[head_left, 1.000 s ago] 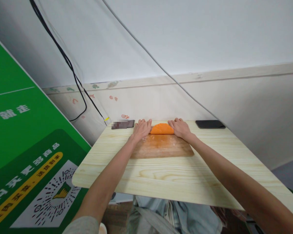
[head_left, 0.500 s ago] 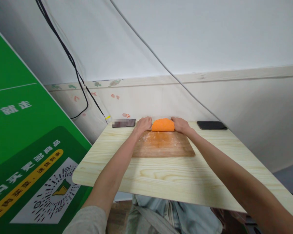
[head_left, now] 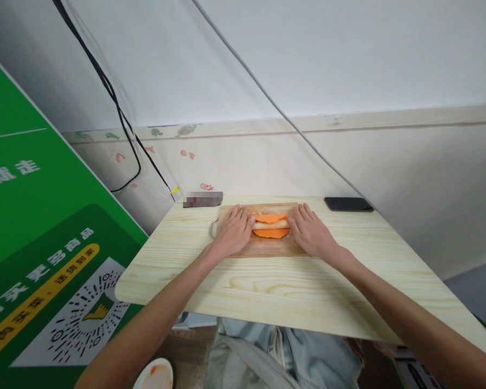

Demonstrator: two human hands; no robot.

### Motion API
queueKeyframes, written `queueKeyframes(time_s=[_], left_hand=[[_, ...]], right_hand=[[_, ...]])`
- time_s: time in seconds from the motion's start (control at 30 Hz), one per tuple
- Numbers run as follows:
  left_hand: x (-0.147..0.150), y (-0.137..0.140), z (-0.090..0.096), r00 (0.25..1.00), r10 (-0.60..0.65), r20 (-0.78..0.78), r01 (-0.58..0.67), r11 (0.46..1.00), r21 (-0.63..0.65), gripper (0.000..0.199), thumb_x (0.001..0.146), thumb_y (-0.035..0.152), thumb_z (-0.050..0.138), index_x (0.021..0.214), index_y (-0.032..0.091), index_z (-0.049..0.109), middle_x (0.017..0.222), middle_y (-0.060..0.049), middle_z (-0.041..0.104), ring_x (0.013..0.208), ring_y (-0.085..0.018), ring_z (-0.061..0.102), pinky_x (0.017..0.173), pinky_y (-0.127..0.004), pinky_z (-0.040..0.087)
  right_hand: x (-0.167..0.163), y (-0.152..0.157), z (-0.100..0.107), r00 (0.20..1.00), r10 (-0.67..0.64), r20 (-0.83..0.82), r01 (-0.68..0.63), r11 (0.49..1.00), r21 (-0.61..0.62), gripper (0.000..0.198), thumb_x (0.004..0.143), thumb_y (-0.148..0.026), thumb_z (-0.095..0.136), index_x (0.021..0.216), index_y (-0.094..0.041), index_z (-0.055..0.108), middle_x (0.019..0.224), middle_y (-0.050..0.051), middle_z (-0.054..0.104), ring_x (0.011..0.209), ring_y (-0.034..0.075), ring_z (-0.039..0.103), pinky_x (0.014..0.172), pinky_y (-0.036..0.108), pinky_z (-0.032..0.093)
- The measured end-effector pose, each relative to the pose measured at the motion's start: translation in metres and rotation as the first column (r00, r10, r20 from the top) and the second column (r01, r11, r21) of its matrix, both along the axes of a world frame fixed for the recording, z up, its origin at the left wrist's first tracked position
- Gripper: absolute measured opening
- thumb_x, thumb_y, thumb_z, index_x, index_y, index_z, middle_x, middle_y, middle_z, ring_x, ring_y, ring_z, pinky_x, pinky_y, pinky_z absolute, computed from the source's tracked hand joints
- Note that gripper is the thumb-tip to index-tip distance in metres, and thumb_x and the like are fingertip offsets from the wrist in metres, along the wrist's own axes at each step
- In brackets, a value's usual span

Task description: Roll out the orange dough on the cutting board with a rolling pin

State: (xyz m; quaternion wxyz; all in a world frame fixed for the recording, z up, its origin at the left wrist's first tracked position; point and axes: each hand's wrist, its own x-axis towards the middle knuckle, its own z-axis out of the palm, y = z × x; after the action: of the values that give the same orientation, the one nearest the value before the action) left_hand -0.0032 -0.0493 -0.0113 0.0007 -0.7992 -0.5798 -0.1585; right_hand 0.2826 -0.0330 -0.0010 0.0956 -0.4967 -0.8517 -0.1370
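Left hand (head_left: 234, 231) and right hand (head_left: 311, 232) prone, fingers (head_left: 235, 214) extended toward twelve o'clock. Left forearm (head_left: 162, 312) points to two; right forearm (head_left: 384, 296), to ten.

This place seems to be a corner of a small grocery shop, although I cannot be certain. The main evidence is the green advertising board (head_left: 68, 181) at the left of the frame, which carries a QR code (head_left: 96, 313) and Chinese words about buying meat and vegetables with home delivery. At the upper left, black cables (head_left: 104, 79) hang loosely along the white wall (head_left: 348, 54).
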Motion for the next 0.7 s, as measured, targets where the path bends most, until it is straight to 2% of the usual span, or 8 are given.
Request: queueKeyframes(time_s=[0.1,0.2,0.37,0.53,0.63,0.7], left_hand=[[0.0,-0.037,-0.011,0.998,-0.034,0.055,0.033,0.999,0.035,0.074,0.117,0.049,0.01,0.17,0.005,0.036,0.179,-0.019,0.04,0.173,-0.027,0.024,0.14,-0.048,0.029],[0.001,-0.046,-0.013,0.998,-0.009,0.07,0.007,1.0,0.031,0.075,0.116,0.047,0.006,0.172,0.003,0.031,0.182,-0.018,0.032,0.174,-0.025,0.02,0.142,-0.045,0.026],[0.006,-0.016,0.0,0.997,0.066,0.035,-0.065,0.998,-0.004,0.074,0.116,0.048,0.011,0.172,0.005,0.033,0.181,-0.021,0.034,0.173,-0.029,0.022,0.14,-0.051,0.027],[0.009,0.023,0.013,0.989,0.145,-0.013,-0.146,0.989,-0.028,0.076,0.116,0.05,0.01,0.172,0.003,0.032,0.179,-0.023,0.037,0.172,-0.031,0.025,0.139,-0.048,0.027],[0.008,0.04,0.014,0.983,0.184,-0.02,-0.185,0.983,-0.018,0.075,0.116,0.05,0.011,0.172,0.006,0.033,0.178,-0.023,0.039,0.172,-0.033,0.026,0.138,-0.051,0.028],[0.007,0.048,0.013,0.986,0.165,-0.034,-0.166,0.986,-0.028,0.073,0.116,0.049,0.012,0.174,0.01,0.029,0.178,-0.022,0.04,0.172,-0.033,0.026,0.137,-0.054,0.028]], right_hand=[[0.012,-0.035,-0.01,0.993,-0.036,-0.108,0.036,0.999,-0.004,0.077,0.116,-0.048,0.012,0.168,0.001,0.043,0.173,0.026,0.046,0.168,0.036,0.031,0.132,0.056,0.035],[0.013,-0.043,-0.012,0.988,-0.046,-0.145,0.04,0.998,-0.043,0.081,0.114,-0.053,0.007,0.175,-0.007,0.033,0.178,0.021,0.04,0.171,0.033,0.025,0.134,0.057,0.031],[0.001,-0.013,-0.008,0.986,-0.076,-0.147,0.064,0.994,-0.085,0.082,0.113,-0.053,0.006,0.178,-0.006,0.024,0.179,0.024,0.037,0.171,0.035,0.024,0.134,0.06,0.029],[-0.013,0.022,-0.001,0.986,-0.117,-0.122,0.103,0.988,-0.115,0.081,0.114,-0.051,0.006,0.173,-0.003,0.034,0.174,0.028,0.042,0.168,0.038,0.03,0.131,0.06,0.033],[-0.019,0.035,0.007,0.988,-0.129,-0.087,0.117,0.984,-0.133,0.077,0.115,-0.048,0.007,0.17,-0.005,0.04,0.173,0.027,0.045,0.167,0.038,0.032,0.13,0.058,0.033],[-0.022,0.039,0.012,0.987,-0.138,-0.08,0.126,0.982,-0.139,0.076,0.115,-0.048,0.009,0.169,-0.007,0.041,0.173,0.025,0.046,0.166,0.038,0.033,0.13,0.057,0.033]])
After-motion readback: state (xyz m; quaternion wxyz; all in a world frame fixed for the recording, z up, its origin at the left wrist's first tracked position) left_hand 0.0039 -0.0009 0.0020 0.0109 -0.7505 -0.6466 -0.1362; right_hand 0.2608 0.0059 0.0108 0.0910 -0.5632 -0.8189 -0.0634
